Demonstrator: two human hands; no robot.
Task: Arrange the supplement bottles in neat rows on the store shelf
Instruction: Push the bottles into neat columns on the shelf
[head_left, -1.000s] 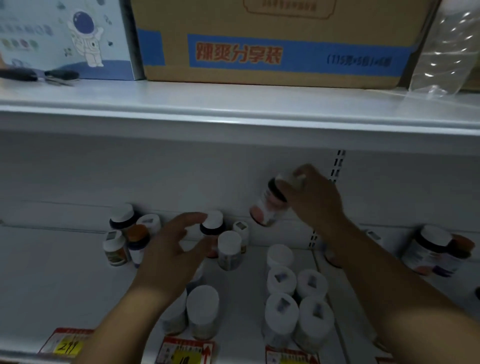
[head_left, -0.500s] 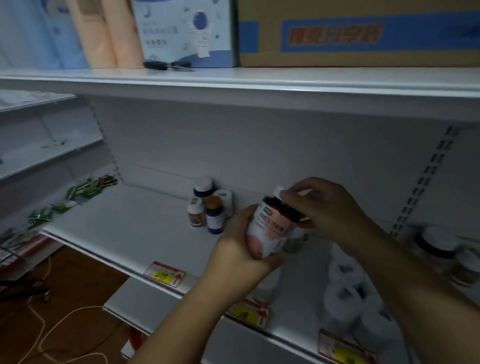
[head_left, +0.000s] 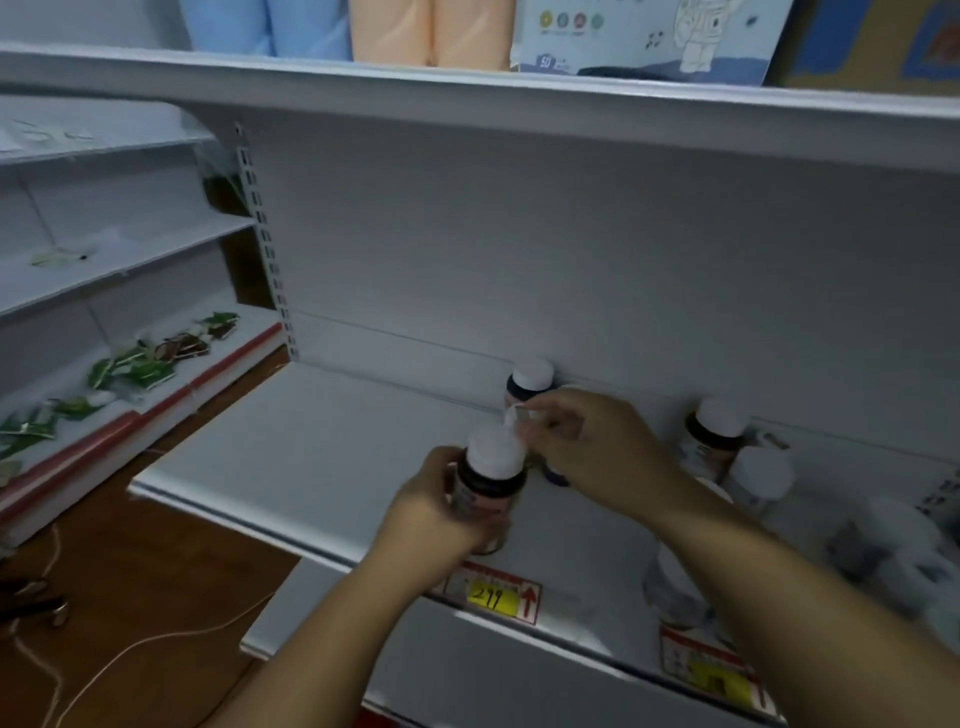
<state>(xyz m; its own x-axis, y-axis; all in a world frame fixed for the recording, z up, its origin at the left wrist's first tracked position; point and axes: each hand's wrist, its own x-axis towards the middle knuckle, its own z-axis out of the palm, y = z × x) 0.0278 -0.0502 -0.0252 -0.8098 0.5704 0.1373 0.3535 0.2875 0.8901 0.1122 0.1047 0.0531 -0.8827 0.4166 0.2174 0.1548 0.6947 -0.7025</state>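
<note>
- Two hands meet above the shelf (head_left: 311, 447): left hand (head_left: 441, 512) wraps a white-capped bottle (head_left: 488, 475), upright.
- Right hand (head_left: 592, 449) fingers (head_left: 537, 434) pinch a small white tag (head_left: 514, 415) just above its cap.
- More bottles (head_left: 714, 436) stand behind.

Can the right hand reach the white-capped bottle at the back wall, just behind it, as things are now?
Probably yes. The right hand is just in front of that bottle, nothing between, but it pinches a small white tag.
</note>
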